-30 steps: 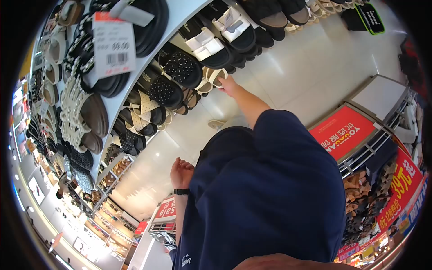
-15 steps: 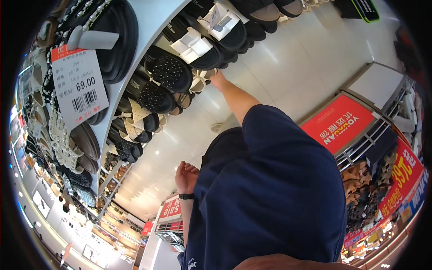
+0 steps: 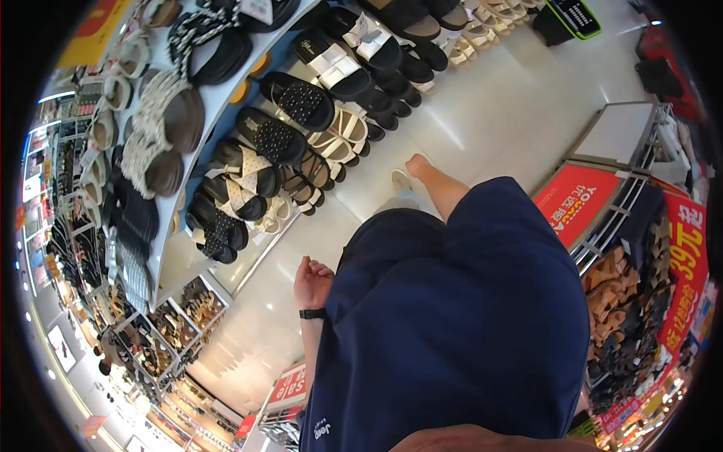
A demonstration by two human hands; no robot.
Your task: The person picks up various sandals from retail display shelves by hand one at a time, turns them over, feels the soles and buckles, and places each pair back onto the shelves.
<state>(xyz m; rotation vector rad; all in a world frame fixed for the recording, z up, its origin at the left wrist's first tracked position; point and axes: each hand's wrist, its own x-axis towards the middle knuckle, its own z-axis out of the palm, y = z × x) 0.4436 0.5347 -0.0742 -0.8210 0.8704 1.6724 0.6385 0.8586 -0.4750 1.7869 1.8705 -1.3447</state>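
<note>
My left hand [image 3: 313, 282], with a black band [image 3: 312, 313] on the wrist, is beside my navy shirt [image 3: 452, 301]. Its fingers are loosely curled, and I see nothing in them. Farther forward my right hand [image 3: 416, 165] hangs above the floor; its fingers are foreshortened and too small to read. A pale shoe [image 3: 400, 179] on my foot shows near that hand. To its left stand cream strappy sandals [image 3: 343, 135] and black studded slides [image 3: 303, 103] in rows. Black slides with white bows [image 3: 338, 70] sit farther along.
A white shelf edge [image 3: 215, 128] carrying more sandals [image 3: 177, 113] curves along the left. On the right stands a rack with a red sign [image 3: 576, 203] and brown shoes [image 3: 611, 282]. A black basket with a green rim [image 3: 570, 21] is on the shiny floor [image 3: 452, 113].
My right hand has moved away from the cream sandals and is now over the floor, apart from them. The view has shifted, showing more of the shoe rows. My left hand stays much the same.
</note>
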